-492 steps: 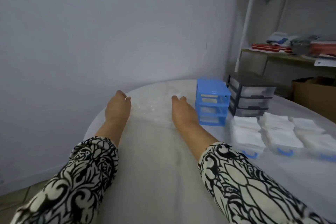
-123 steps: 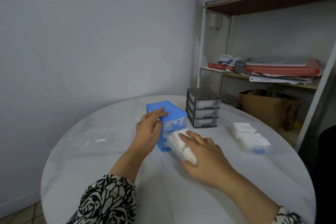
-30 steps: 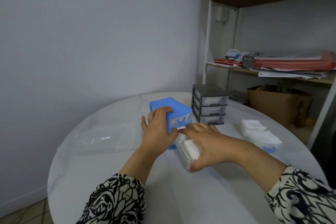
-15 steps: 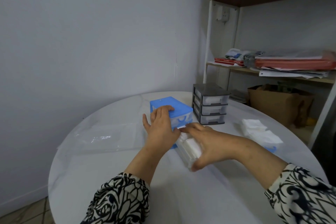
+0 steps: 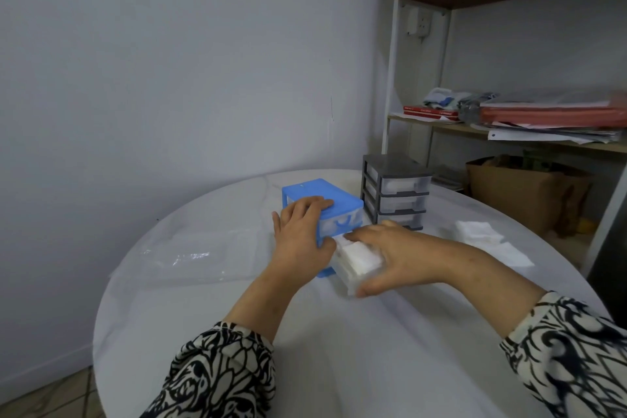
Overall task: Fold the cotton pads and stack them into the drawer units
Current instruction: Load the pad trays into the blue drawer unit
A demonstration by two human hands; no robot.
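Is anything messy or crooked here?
A little. The clear drawer full of cotton pads sticks out of the blue drawer unit at a slant, gripped by the right hand. Loose pads lie scattered beyond.

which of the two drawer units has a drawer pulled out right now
The blue drawer unit, under the left hand; the grey drawer unit behind it has all drawers shut.

On the round white table [image 5: 339, 366], a blue plastic drawer unit [image 5: 325, 200] stands left of a grey plastic drawer unit [image 5: 395, 193]; loose white cotton pads [image 5: 478, 231] lie farther right.
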